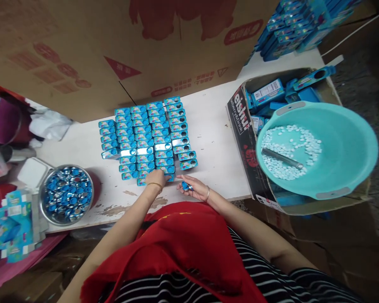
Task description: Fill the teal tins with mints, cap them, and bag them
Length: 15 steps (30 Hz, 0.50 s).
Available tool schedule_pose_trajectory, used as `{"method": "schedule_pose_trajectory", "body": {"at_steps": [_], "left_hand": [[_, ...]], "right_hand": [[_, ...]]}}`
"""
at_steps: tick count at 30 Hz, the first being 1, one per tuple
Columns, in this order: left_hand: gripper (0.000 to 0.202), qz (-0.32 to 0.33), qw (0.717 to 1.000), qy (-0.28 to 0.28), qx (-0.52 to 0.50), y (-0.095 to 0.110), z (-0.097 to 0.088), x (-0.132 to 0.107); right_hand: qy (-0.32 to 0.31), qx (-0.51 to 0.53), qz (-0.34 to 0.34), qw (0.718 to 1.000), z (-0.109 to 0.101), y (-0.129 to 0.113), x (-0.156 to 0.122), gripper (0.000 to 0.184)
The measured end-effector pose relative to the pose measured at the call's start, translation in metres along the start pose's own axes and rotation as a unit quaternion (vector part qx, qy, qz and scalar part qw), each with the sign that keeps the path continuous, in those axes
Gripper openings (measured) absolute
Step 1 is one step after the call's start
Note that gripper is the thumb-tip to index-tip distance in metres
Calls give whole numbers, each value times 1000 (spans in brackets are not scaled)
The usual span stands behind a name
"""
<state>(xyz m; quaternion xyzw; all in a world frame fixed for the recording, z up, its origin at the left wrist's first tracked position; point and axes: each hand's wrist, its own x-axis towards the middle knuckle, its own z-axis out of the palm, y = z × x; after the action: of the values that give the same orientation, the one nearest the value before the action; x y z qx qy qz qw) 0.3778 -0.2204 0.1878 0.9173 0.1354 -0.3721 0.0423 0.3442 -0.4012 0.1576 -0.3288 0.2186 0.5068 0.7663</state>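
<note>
Several rows of small blue tins [144,134] stand close together on the white table. Most show a round blue lid at one end; those in the right-hand column [180,134] show dark round holes. My left hand [155,178] rests over the front tins with its fingers curled down; what lies under the fingertips is hidden. Beside it, palm up, my right hand [194,188] holds a few small blue-and-silver caps [186,186] in its half-curled fingers. A metal bowl [90,198] at the left is heaped with similar caps [66,193].
A large cardboard box [91,54] walls off the back. At right, a turquoise basin [347,147] with white tablets and a metal tube [282,158] sits on an open carton [240,134] of blue tins. More tins [290,29] are stacked behind. Flattened blue boxes [14,227] lie left.
</note>
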Motion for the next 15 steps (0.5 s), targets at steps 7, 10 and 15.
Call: {"method": "schedule_pose_trajectory", "body": {"at_steps": [7, 10, 15], "left_hand": [[17, 269, 948, 21, -167, 23, 1, -30], [4, 285, 933, 36, -217, 42, 6, -27], [8, 200, 965, 55, -160, 74, -2, 3]], "right_hand": [[-22, 28, -57, 998, 0, -4, -6, 42], [-27, 53, -93, 994, -3, -10, -12, 40], [40, 64, -99, 992, -18, -25, -27, 37]]}}
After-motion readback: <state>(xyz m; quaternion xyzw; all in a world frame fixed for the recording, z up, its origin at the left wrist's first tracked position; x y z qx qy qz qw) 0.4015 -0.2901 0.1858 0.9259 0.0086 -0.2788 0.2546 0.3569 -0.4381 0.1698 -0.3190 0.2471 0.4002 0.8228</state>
